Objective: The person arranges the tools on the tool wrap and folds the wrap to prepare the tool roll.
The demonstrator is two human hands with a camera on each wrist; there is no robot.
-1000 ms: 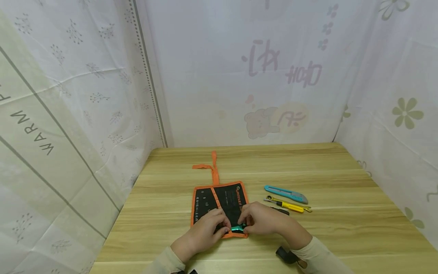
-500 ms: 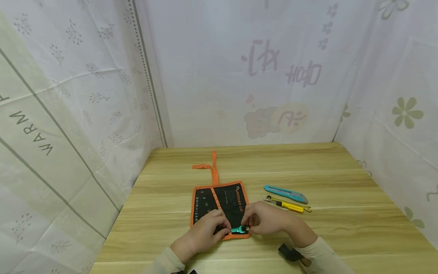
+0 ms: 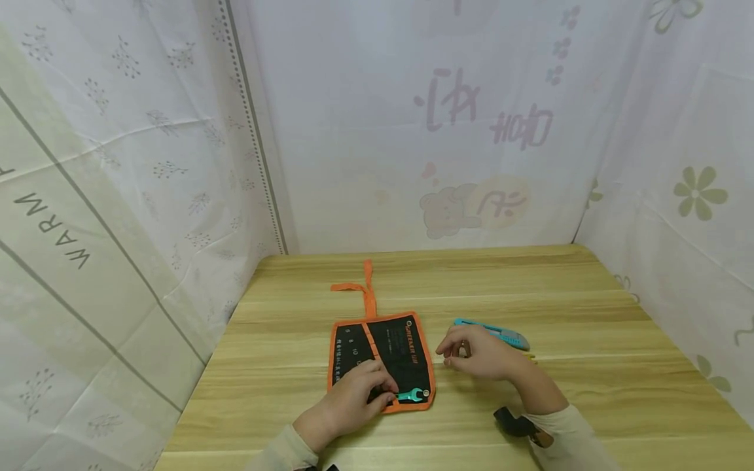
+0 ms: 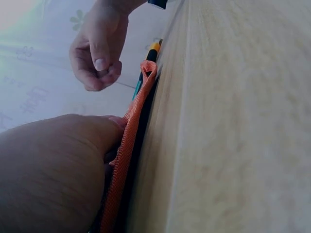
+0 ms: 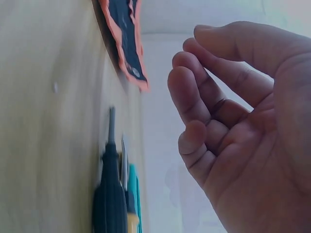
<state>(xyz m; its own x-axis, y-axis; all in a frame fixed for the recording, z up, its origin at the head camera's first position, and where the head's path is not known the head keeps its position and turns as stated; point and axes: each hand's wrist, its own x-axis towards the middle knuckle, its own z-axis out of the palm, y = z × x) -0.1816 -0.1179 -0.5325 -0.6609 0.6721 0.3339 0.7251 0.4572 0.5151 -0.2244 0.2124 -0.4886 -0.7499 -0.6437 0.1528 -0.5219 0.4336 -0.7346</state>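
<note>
Pinching the tool pouch (image 3: 406, 356), your left hand (image 3: 360, 391) could slip, shifting the green open-end wrench (image 3: 410, 395). Your empty right hand (image 3: 485, 353) has loosely curled fingers.

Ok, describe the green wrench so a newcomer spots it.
Find the black pouch on the table. Toward its near right corner, by the left hand, shows the wrench. Its green, forked end sets it apart from the blue cutter off the pouch.
</note>
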